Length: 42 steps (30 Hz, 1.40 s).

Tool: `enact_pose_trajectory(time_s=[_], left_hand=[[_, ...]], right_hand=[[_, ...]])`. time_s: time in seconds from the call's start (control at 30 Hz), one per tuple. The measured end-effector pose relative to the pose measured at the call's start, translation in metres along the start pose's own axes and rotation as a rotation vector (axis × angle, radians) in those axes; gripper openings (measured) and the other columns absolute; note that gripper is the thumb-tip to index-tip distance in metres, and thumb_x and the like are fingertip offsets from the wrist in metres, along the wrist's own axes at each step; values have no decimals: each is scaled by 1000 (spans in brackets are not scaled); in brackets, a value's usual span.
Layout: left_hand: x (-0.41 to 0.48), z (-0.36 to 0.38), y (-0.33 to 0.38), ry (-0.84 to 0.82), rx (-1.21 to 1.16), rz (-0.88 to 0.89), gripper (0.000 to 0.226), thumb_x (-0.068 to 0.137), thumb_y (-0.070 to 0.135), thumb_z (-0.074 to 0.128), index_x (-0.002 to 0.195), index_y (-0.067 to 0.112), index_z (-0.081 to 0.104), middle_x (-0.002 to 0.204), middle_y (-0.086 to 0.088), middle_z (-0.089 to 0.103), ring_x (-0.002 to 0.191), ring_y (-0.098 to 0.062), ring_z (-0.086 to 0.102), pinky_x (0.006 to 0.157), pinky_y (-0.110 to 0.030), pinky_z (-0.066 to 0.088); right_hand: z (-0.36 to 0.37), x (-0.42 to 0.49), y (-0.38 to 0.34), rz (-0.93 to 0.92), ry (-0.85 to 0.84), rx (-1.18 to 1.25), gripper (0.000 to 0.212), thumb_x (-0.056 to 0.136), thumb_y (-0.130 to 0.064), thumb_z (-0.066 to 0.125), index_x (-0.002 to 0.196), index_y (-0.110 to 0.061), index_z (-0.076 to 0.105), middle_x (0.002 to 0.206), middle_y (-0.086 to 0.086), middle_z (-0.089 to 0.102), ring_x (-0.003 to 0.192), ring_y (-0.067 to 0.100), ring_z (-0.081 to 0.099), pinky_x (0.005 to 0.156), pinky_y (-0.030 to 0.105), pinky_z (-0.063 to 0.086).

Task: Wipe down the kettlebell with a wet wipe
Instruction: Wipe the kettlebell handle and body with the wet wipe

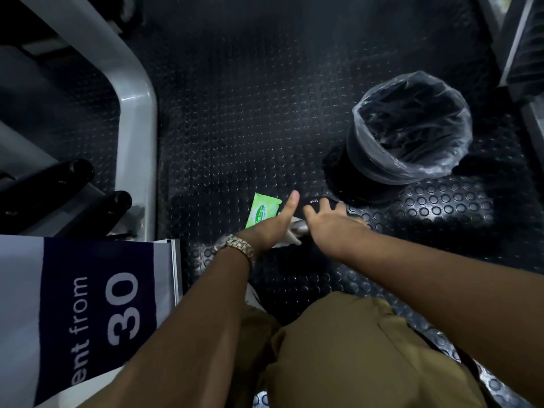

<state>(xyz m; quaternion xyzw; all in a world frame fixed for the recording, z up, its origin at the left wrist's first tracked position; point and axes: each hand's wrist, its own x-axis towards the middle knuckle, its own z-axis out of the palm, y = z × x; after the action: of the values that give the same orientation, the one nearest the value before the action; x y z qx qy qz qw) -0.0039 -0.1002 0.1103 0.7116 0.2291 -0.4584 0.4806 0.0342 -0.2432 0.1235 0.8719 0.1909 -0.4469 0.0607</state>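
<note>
Wiping underway | left hand (272, 231) presses crumpled white wet wipe (290, 238) on black kettlebell (316, 203), thumb raised | right hand (335, 223) grip spread steadying | green wipe pack (262, 213) at 9 o'clock | remaining coverage unclear

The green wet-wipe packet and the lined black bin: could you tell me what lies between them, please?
In the head view, the dark kettlebell, with the right hand resting on it.

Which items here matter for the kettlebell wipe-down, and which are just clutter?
Job: kettlebell, dark, mostly hidden under the hands; wet wipe; green wipes pack; left hand; right hand.

Lying about: lined bin; printed sign; grey machine frame.
</note>
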Motion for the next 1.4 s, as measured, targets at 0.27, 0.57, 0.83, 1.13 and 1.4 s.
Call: enact_pose_trajectory(time_s=[0.27, 0.57, 0.83, 1.13, 1.4], left_hand=[[1, -3, 13, -111, 45, -76, 109, 75, 99, 12, 137, 26, 63, 142, -4, 62, 139, -20, 48, 125, -40, 19], [13, 3, -5, 64, 65, 0, 108, 72, 102, 13, 120, 27, 75, 115, -1, 76, 114, -20, 65, 112, -41, 35], [15, 6, -6, 69, 99, 29, 92, 77, 99, 20, 139, 44, 59, 128, 2, 72, 116, -18, 67, 113, -40, 37], [-3, -3, -4, 86, -18, 55, 98, 79, 97, 21, 115, 27, 79, 91, 15, 79, 102, -7, 68, 98, -31, 39], [17, 14, -9, 117, 11, 17, 107, 58, 109, 16, 117, 42, 75, 109, 7, 78, 107, -21, 71, 108, -44, 46]], right_hand=[[-6, 0, -6, 34, -55, 12, 102, 72, 0, 84, 149, -33, 26, 147, 6, 22, 139, 37, 25, 97, 72, 42], [-3, 1, -4, 36, -34, 4, 103, 71, 7, 81, 148, -32, 24, 145, 6, 24, 137, 37, 26, 93, 68, 44], [-4, 1, -4, 34, -34, 17, 100, 76, 4, 78, 151, -33, 23, 144, 6, 25, 136, 36, 27, 93, 67, 45], [-3, 1, -2, 20, -19, 65, 77, 82, -3, 73, 141, -31, 32, 143, 6, 27, 135, 35, 28, 91, 67, 44], [-3, 0, -5, 27, -23, 29, 102, 78, 2, 76, 154, -34, 18, 145, 6, 24, 136, 37, 27, 97, 72, 42]])
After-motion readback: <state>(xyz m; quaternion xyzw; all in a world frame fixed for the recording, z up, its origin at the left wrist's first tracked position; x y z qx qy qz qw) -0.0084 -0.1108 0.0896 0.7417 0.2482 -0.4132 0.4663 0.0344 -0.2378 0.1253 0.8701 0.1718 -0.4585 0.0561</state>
